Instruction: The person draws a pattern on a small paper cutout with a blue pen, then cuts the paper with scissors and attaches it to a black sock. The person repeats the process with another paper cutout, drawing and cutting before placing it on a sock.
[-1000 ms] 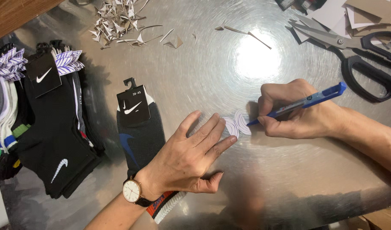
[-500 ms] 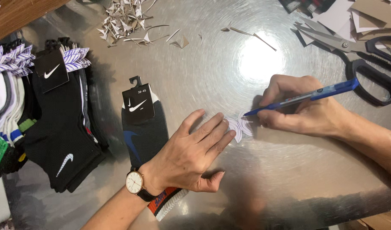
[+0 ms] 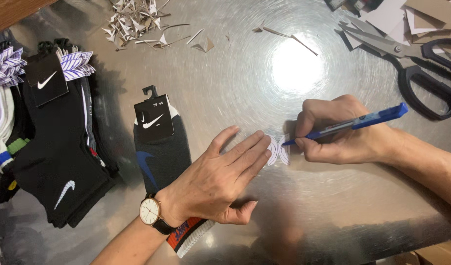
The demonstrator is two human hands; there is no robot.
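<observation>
- The small white paper tag [image 3: 277, 149] lies flat on the metal desk [image 3: 294, 216], between the two hands; it is a little piece with rounded ends, and it touches the fingertips of the left hand.
- The left hand [image 3: 220, 179] is flat with the palm down, its fingers [image 3: 252, 152] close together and pressed on the near edge of the tag; the thumb is spread to the side. It grips nothing, it only holds the tag down.
- The right hand [image 3: 341, 132] pinches a blue pen [image 3: 351, 122] between thumb and first fingers, and the tip is at the right edge of the tag.
- I judge the marking of the tag is in progress: the tag is already cut out, but I cannot tell if anything is written on it.
- Under the left wrist, with a watch [image 3: 150, 212], lies a dark sock with a black card hanger [image 3: 156, 142]; its orange and white cuff shows below the wrist.
- Further left is a pile of black socks [image 3: 58, 162]; at the top are paper scraps [image 3: 137, 22], at the right large black scissors [image 3: 412, 64].
- Compared with half a second ago, the hands keep about the same places and the pen remains at the tag; more of the tag was visible one second ago.
</observation>
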